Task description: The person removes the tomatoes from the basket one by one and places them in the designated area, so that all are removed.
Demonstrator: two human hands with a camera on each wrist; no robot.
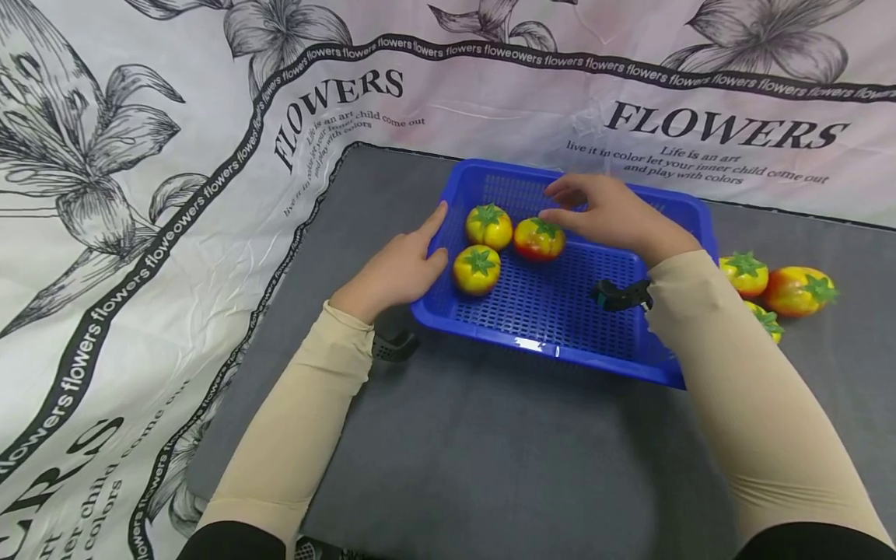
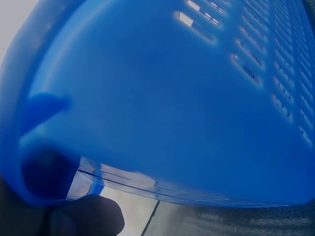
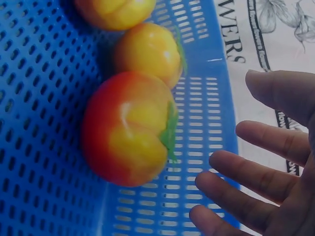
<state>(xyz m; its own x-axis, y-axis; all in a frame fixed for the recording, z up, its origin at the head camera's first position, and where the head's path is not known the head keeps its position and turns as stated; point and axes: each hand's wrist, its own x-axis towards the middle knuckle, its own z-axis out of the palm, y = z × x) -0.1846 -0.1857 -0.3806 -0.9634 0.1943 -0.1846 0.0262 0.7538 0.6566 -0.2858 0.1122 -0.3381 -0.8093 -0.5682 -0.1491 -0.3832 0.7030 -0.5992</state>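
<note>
A blue perforated basket (image 1: 546, 334) sits on the grey table, holding three yellow-and-red tomatoes with green leafy tops. Two yellower tomatoes, one at the back (image 1: 488, 227) and one in front (image 1: 477, 271), lie near its left end. Beside them is a redder tomato (image 1: 539, 239), large in the right wrist view (image 3: 129, 130). Above it my right hand (image 1: 595, 206) hovers, fingers spread and holding nothing in the right wrist view. My left hand (image 1: 402, 268) rests its straight index finger and thumb on the basket's left rim; its other fingers are hidden.
Several more tomatoes lie on the table right of the basket, one of them reddish (image 1: 798, 292), partly behind my right sleeve (image 1: 728, 365). A white flower-printed sheet (image 1: 490, 124) hangs along the back and left. The grey table (image 1: 490, 451) extends in front.
</note>
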